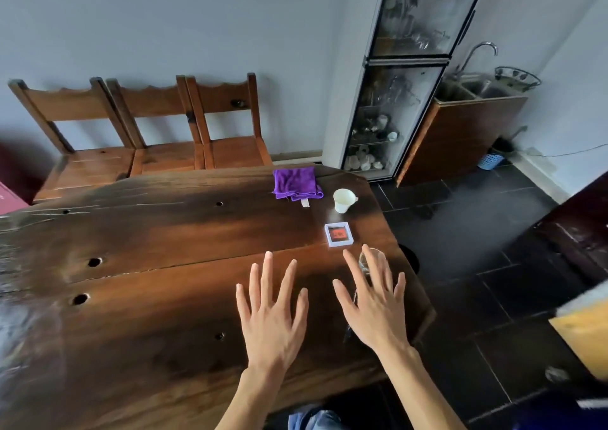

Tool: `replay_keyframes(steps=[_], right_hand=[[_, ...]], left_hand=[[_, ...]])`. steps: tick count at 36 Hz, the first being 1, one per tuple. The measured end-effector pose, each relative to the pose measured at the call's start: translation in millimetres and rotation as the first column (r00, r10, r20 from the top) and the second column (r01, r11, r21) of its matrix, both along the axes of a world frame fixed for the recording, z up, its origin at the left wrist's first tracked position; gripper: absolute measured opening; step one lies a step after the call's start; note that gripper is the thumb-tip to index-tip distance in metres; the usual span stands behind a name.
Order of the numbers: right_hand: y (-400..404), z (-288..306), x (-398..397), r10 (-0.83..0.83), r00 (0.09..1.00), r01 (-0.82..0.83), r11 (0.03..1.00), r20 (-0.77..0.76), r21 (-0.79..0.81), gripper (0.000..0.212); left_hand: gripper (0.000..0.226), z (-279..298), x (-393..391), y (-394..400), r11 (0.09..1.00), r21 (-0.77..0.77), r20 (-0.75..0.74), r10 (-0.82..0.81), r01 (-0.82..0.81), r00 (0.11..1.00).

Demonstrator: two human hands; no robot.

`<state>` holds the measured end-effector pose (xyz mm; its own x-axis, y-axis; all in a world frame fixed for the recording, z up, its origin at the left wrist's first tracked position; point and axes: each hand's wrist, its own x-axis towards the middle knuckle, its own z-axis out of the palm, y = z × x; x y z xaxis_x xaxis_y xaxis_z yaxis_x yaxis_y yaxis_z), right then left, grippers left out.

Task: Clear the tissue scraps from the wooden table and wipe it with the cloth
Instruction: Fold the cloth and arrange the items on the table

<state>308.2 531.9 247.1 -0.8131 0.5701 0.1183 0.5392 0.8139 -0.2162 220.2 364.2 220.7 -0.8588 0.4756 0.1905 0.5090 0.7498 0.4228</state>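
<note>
Head view, and here we are above the wooden table point(158, 265), both hands out over its near right part. The left hand point(271, 311) is spread flat, fingers straight and fanned, nothing in it. The right hand point(375, 307) is just the same: splayed wide, palm down, gripping nothing. Behind its fingers sits a clear glass point(370, 258), mostly hidden.

Any writing? There's a small white-framed square point(339, 234) with a red-orange face just beyond the right fingertips, dark marks on it, too blurred to read. A white tag point(305, 202) pokes out from under the purple cloth point(296, 183), nothing legible there either.

That cloth lies folded near the table's far right edge, well apart from both hands, with a white cup point(343, 200) just beside it on the right. Tissue scraps: I can't pick any out on the wood.

The surface is dark, glossy, heavily grained, dotted with round holes and catching glare on the left. Three wooden chairs point(148, 123) line the pale wall behind. To the right stands a tall glass-door cabinet point(404, 77) with crockery inside, then a steel sink point(473, 88) with a curved faucet on a wooden unit, a blue basket point(491, 161) on the dark tiled floor point(477, 265).
</note>
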Motion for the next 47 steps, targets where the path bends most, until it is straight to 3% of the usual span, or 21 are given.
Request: replay_keyframes(steps=[13, 19, 26, 35, 39, 47], right_hand=[[28, -30, 77, -0.068, 0.994, 0.078, 0.99, 0.088, -0.115, 0.065], [92, -56, 86, 0.1, 0.985, -0.076, 0.984, 0.144, -0.161, 0.073], [173, -87, 75, 0.35, 0.889, -0.281, 0.926, 0.293, -0.252, 0.087], [233, -127, 34, 0.683, 0.608, -0.6, 0.729, 0.404, -0.329, 0.106], [242, -146, 13, 0.757, 0.468, -0.698, 0.633, 0.456, -0.335, 0.114], [245, -175, -14, 0.839, 0.235, -0.816, 0.444, 0.49, -0.37, 0.12]], left_hand=[[0.061, -27, 68, 24, 0.996, -0.052, 0.103, -0.071, 0.077, 0.992], [0.072, -55, 70, 67, 0.989, -0.145, 0.228, -0.005, 0.039, 0.974], [0.075, -90, 86, 121, 0.988, -0.152, 0.279, 0.082, -0.04, 0.957], [0.082, -114, 117, 181, 0.963, -0.248, 0.417, 0.201, -0.102, 0.887], [0.089, -145, 124, 195, 0.949, -0.271, 0.406, 0.266, -0.163, 0.874], [0.11, -182, 138, 227, 0.879, -0.372, 0.519, 0.463, -0.297, 0.718]])
